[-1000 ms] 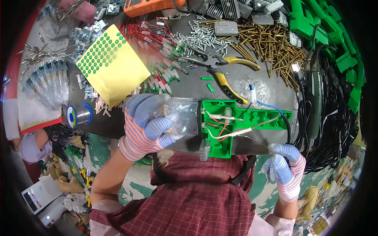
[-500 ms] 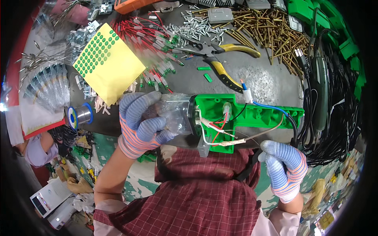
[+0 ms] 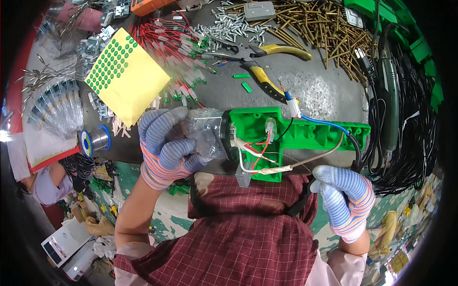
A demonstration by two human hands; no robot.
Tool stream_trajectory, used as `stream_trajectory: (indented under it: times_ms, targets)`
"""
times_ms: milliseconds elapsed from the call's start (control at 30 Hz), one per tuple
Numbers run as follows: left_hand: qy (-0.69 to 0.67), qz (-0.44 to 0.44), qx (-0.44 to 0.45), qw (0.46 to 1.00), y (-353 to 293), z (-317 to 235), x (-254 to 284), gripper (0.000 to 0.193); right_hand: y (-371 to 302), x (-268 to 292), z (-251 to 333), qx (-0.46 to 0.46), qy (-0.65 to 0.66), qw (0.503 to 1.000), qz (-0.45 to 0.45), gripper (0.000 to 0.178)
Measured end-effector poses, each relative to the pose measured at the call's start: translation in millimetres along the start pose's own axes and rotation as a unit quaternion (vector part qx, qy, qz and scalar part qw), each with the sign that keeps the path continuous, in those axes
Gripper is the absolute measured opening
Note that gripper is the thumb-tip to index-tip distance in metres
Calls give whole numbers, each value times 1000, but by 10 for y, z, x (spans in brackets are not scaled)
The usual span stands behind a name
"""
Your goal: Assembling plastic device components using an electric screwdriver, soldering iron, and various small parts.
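Observation:
My left hand (image 3: 164,145), in a striped knit glove, is wrapped round a plastic-wrapped cylindrical end (image 3: 207,136) of a green tool housing half (image 3: 310,133). The housing lies open side up, its handle toward the right. Inside are red, white and black wires and a small clear-capped lamp (image 3: 270,127). A white-sleeved splice (image 3: 272,170) joins a brown wire (image 3: 319,156) that loops to the handle. My right hand (image 3: 346,200) is closed in a pinch on the end of a thin bare wire (image 3: 296,163). A blue wire (image 3: 324,121) with a white connector (image 3: 294,108) sticks up past the handle.
Yellow-handled pliers (image 3: 267,81) lie beyond the housing. Brass screws (image 3: 319,28), silver screws (image 3: 238,26) and red-wired lamps (image 3: 167,43) are heaped at the back. A yellow sticker sheet (image 3: 138,86) and solder spool (image 3: 95,141) sit left; black cords (image 3: 410,143) are piled right.
The view has shifted slightly, and the housing appears a little further left and tilted. The left hand's grip and the right hand's pinch stay as they were.

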State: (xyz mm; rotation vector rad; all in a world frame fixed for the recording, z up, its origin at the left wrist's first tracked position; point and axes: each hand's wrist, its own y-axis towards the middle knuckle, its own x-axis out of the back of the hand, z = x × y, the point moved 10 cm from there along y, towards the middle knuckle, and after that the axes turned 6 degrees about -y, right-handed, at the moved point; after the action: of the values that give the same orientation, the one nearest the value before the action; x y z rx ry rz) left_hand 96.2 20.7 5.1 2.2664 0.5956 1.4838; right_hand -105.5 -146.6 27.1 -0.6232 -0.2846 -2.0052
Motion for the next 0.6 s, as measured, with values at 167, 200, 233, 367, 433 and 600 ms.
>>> stream_trajectory:
  times_ms: [167,200,233,367,433,600]
  targets:
    - [5,3,5,1000,-27,16,-10,36,-62,-37,-141,-116,107,988,-1,20]
    - [0,-3,1,1000,-37,20,-13,36,-80,-33,-169,-129,124,984,-10,21]
    - [-5,-9,-4,1000,-40,19,-11,36,-85,-62,-208,-130,125,984,-11,21]
    - [5,-6,-10,1000,-18,-2,-1,37,-12,-87,-114,-84,103,991,-10,20]
    - [14,10,-10,1000,18,-30,-7,40,21,-216,-156,-141,123,982,37,21]
    - [-11,31,-1,999,113,-7,-53,45,215,-276,-34,-41,34,999,-7,24]
